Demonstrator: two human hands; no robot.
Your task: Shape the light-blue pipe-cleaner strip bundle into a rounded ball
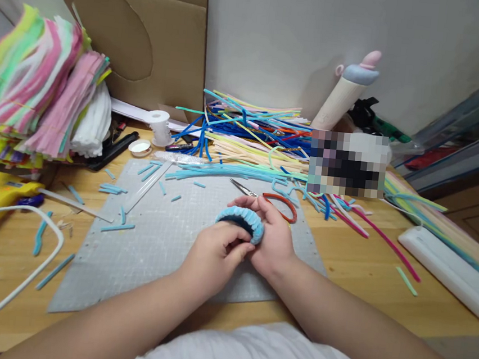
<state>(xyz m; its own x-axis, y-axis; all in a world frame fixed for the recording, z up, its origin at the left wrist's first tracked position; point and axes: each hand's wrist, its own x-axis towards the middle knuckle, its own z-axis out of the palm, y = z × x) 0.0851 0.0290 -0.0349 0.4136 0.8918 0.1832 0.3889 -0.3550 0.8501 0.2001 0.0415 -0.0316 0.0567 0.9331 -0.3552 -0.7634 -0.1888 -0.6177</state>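
A light blue fuzzy ring (242,218) made of pipe cleaner is held over the grey cutting mat (162,234). My left hand (215,253) pinches the ring's near edge with closed fingers. Wrapped round the ring's right side is my right hand (274,236), fingers curled on it. Scissors with orange handles (277,201) lie on the mat just behind my right hand. Short light blue pipe cleaner pieces (114,189) lie scattered over the mat's left part.
A heap of coloured pipe cleaners (252,133) lies behind the mat. Stacked pastel bundles (40,92) sit at far left by cardboard (151,35). A yellow glue gun (0,196), white thread spool (160,126), white box (447,267) and bottle (350,88) stand around.
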